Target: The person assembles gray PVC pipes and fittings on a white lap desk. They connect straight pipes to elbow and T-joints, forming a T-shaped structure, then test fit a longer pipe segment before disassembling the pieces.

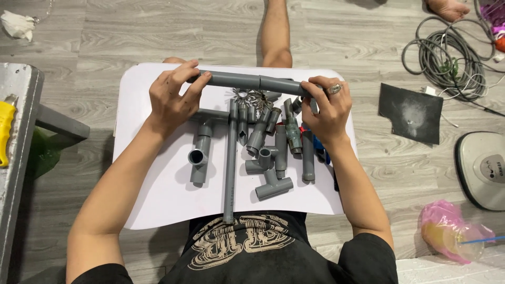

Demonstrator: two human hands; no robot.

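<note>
Covering the room is a grey wood-look floor (158, 31), with a metal bench edge (16, 131) at the far left, a yellow tool (5, 131) on it and a crumpled white rag (18, 23) beyond. In the middle a white board (158, 194) rests over the person's lap, strewn with grey pipe fittings (268, 158) and a long grey pipe (230, 163) running near to far. To the right lie a coil of grey cable (447, 58), a dark square sheet (413, 113), a white appliance (481, 168) and a pink plastic bag (447, 229).

The joined grey pipe (252, 82) is held over the board's far edge, its long axis level, running left to right. The left hand (171, 100) wraps its fingers closed around the left end; the right hand (329, 108), ring on one finger, grips the right end, both wrists bent inward.
</note>
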